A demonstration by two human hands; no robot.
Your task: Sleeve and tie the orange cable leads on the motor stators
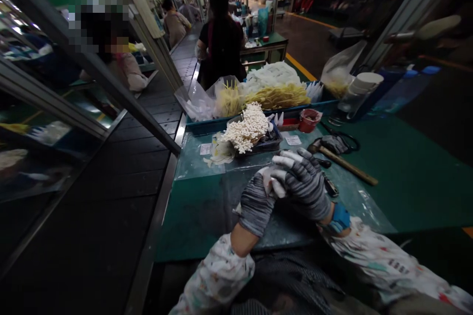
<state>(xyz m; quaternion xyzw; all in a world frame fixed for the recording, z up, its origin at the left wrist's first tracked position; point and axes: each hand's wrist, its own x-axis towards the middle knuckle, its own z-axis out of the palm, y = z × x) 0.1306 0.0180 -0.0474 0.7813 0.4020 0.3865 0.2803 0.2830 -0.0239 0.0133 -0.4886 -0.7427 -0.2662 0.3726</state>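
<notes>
Both my hands wear grey striped gloves with white fingertips and meet over the green work table (414, 177). My left hand (255, 204) is curled shut, its fingertips pinching something small and white that I cannot make out. My right hand (305, 184) lies against it, fingers bent over the same spot. A small tray heaped with white connector parts (247, 129) stands just beyond my hands. A wooden-handled hammer (345, 161) rests to the right of them.
A blue tray (207, 125) at the table's far edge holds yellow wire bundles (277, 96) and clear bags. A red cup (308, 119) and a white cup stack (364, 84) stand right. A dark conveyor (121, 177) runs left. A person in black (220, 34) stands ahead.
</notes>
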